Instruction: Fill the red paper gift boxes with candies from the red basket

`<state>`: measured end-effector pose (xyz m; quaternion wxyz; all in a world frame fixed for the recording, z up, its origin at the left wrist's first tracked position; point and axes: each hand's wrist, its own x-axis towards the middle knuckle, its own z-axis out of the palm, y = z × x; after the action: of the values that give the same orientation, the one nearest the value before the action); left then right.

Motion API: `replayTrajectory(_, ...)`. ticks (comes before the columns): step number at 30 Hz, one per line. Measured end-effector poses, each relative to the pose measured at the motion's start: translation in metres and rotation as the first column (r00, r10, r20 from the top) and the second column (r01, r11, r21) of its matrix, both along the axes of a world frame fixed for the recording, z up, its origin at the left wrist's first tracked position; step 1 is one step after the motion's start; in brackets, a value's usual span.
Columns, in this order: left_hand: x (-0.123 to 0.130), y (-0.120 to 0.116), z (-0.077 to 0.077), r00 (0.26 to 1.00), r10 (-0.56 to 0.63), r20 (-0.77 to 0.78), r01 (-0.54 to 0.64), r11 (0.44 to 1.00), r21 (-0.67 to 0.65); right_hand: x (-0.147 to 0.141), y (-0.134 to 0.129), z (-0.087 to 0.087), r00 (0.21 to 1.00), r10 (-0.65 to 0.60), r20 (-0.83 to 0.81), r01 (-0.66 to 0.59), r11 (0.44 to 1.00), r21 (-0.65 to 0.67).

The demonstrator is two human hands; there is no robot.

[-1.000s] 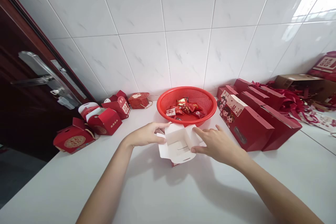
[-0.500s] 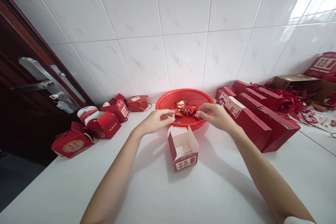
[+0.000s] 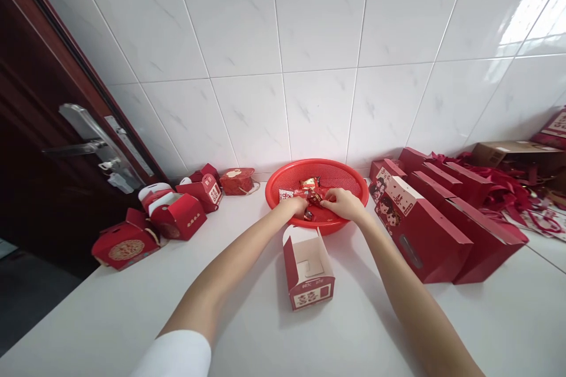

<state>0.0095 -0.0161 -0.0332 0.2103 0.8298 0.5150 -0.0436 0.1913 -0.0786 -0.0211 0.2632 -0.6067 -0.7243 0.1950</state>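
Both hands reach into a red plastic basket (image 3: 275,179) holding several wrapped candies (image 3: 309,183). My left hand (image 3: 297,207) is curled in at the front left of the candies; its fingertips are mostly hidden. From the right, my right hand (image 3: 344,204) has thumb and fingers drawn together on a red-wrapped candy (image 3: 326,194), partly covered by the hand. In front of the basket stands an open white-and-maroon paper box (image 3: 311,271), its top facing up and its white inside showing. Neither hand touches this box.
Several red gift boxes (image 3: 179,216) line the left side near a dark door (image 3: 39,147). Tall red boxes (image 3: 424,232) stand in a group at the right. Behind them lie red ribbons (image 3: 499,185) and a brown cardboard box (image 3: 508,150). A tiled wall (image 3: 318,112) closes the back.
Both hands have moved deeper into the basket and closer together among the candies. The view has tilted slightly; the open paper box stays in front of the basket.
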Motion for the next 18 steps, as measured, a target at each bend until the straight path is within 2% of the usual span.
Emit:
replayTrajectory(3, -0.003, 0.001, -0.001, 0.998, 0.037, -0.057, -0.042, 0.995, -0.092, -0.003, -0.001, 0.001, 0.999, -0.016, 0.043, 0.017, 1.0, -0.026)
replayTrajectory(7, -0.006, -0.001, 0.005, 0.997, 0.054, 0.055, -0.049, 0.994, -0.098, -0.003, -0.002, 0.001, 1.0, -0.022, 0.022, 0.023, 0.999, -0.035)
replayTrajectory(10, -0.006, -0.006, 0.013, 0.973, 0.048, 0.228, -0.037, 0.998, -0.05, -0.001, -0.001, 0.0, 0.999, -0.012, -0.052, 0.01, 0.999, -0.034)
replayTrajectory(14, -0.004, -0.015, 0.022, 0.892, 0.008, 0.452, -0.035, 0.998, 0.05, 0.0, -0.001, 0.001, 0.981, 0.014, -0.194, -0.018, 1.0, -0.015)
replayTrajectory(18, -0.001, -0.021, 0.023, 0.854, -0.01, 0.52, -0.058, 0.992, 0.114, 0.001, -0.001, 0.001, 0.933, 0.073, -0.352, -0.081, 0.997, -0.008)
